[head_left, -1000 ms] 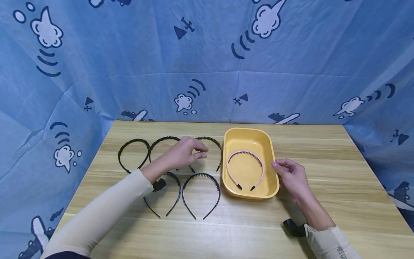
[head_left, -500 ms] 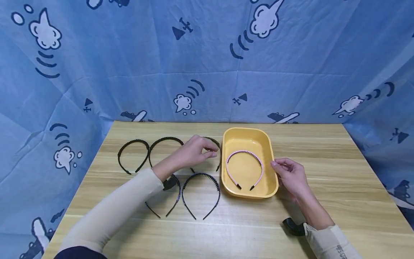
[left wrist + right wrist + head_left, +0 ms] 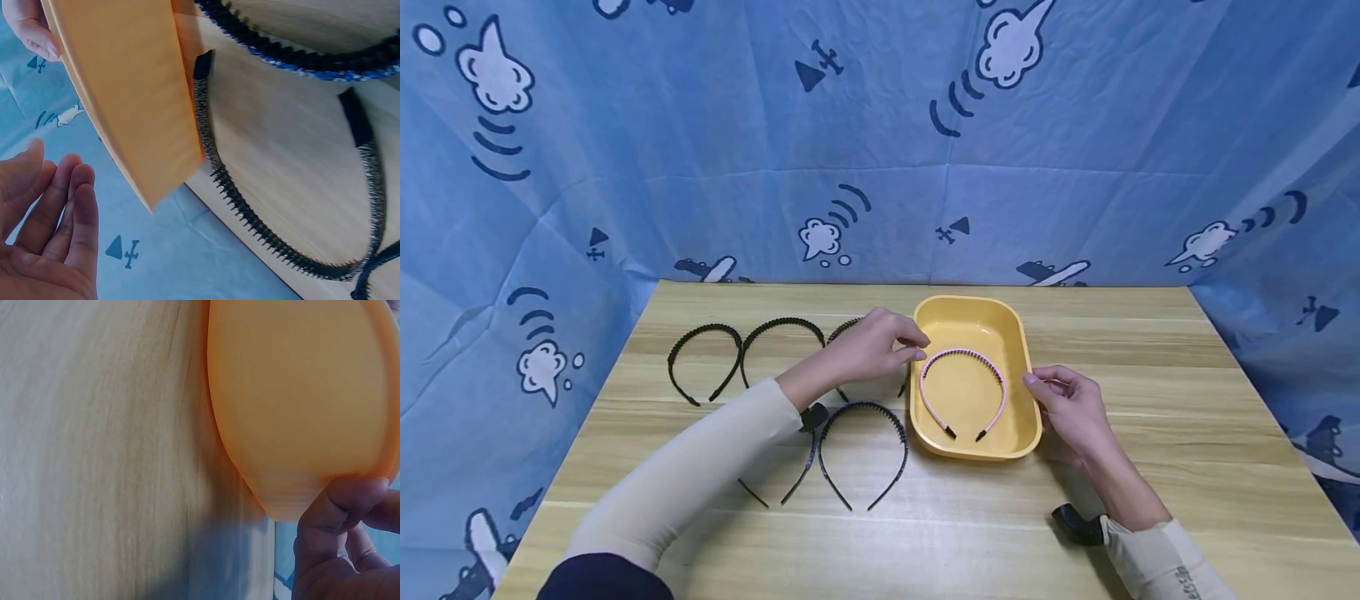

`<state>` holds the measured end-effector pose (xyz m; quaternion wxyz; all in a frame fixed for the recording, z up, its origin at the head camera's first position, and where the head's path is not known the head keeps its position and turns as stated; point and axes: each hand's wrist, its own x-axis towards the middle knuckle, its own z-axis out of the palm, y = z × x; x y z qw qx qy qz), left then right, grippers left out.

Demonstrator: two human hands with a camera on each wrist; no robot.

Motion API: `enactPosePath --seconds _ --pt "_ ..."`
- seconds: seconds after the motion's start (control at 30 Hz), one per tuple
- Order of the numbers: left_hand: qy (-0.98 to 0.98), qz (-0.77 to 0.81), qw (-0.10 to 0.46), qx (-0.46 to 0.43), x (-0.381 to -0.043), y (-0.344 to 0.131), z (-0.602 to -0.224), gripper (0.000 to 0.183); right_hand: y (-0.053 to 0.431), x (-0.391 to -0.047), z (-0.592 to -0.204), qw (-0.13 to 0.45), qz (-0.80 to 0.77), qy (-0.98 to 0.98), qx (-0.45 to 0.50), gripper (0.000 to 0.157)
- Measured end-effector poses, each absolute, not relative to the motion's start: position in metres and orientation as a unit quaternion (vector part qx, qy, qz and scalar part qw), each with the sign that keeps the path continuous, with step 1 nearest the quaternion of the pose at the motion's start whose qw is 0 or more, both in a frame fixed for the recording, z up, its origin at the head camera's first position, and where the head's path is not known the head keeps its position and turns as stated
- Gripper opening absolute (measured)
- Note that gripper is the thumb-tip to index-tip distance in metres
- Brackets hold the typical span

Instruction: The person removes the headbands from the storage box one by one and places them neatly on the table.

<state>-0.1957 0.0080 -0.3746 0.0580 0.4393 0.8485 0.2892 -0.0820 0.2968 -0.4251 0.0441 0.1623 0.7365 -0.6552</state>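
Note:
My left hand (image 3: 880, 342) is at the left rim of a yellow plastic basin (image 3: 973, 321), fingers loosely bent. In the left wrist view nothing sits between those fingers and thumb. Inside the basin lies a pink headband (image 3: 962, 352) with dark tips and dark teeth. At the basin's right rim my right hand (image 3: 1078, 408) pinches the edge, thumb on top, fingers partly hidden below. Under my left hand and forearm, a black headband with glittery arms (image 3: 201, 112) is partly covered in the head view.
Left of the basin lie more toothed headbands: a black one (image 3: 703, 327) at far left, another (image 3: 782, 320) beside it, and one with blue glitter (image 3: 325, 69) nearer the front. Another headband (image 3: 801, 479) is partly behind my sleeve. A blue printed curtain (image 3: 880, 125) surrounds the wooden table (image 3: 1112, 333).
My left hand has moved right, from over the upper headbands to the basin's left rim. The right hand keeps its hold on the basin. The view has shifted slightly.

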Motion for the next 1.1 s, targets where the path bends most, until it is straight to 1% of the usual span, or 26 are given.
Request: enactPosePath --seconds 0.27,0.57,0.93,1.1 --pt "0.838 0.281 0.050 0.465 -0.199 0.027 -0.369 0.017 0.297 -0.082 -0.427 0.039 -0.658 0.732 0.170 0.020" --pt "0.834 0.265 0.066 0.480 -0.200 0.052 -0.364 0.021 0.297 -0.082 -0.426 0.035 -0.657 0.733 0.171 0.017" --pt "0.836 0.239 0.077 0.488 -0.205 0.079 -0.369 0.022 0.296 -0.082 -0.425 0.033 -0.643 0.747 0.167 0.022" --pt "0.834 0.243 0.094 0.486 -0.207 0.085 -0.375 0.022 0.295 -0.082 -0.425 0.035 -0.638 0.751 0.167 0.025"
